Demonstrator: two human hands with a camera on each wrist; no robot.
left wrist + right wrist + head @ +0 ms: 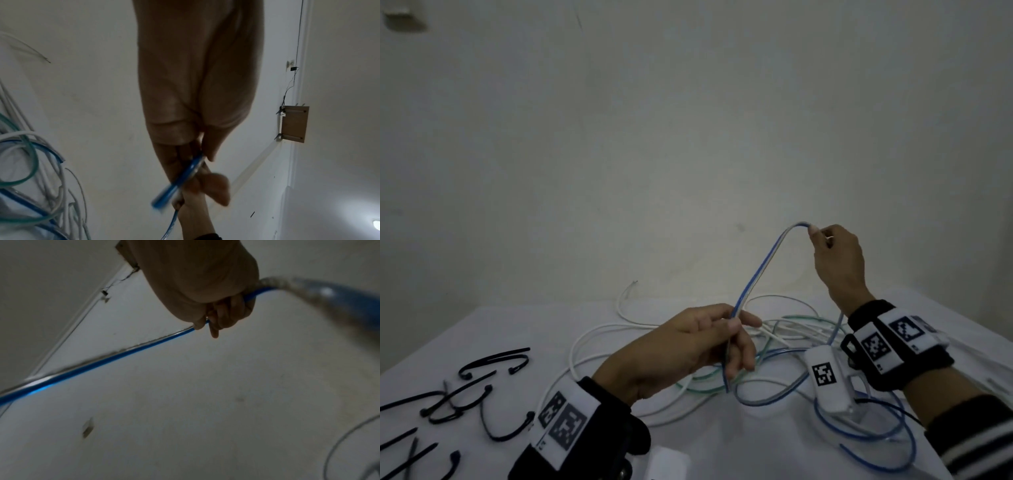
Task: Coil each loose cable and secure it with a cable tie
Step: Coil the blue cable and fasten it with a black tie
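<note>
A blue-and-clear cable (756, 270) rises from the table between my two hands. My left hand (709, 339) grips its lower part just above the table; the left wrist view shows the cable (185, 177) pinched between thumb and fingers. My right hand (835, 253) is raised higher and to the right, gripping the cable where it bends over. In the right wrist view the cable (102, 363) runs out of my curled fingers (224, 316). The rest of the blue cable loops on the table (876, 442) among white cables (585, 346) and a green one (801, 320). Black cable ties (465, 394) lie at the left.
A white cloth covers the table (493, 329), which stands against a plain wall. A white tagged box (828, 380) hangs under my right wrist over the cable tangle. A bare white cable end (631, 286) sticks up near the wall.
</note>
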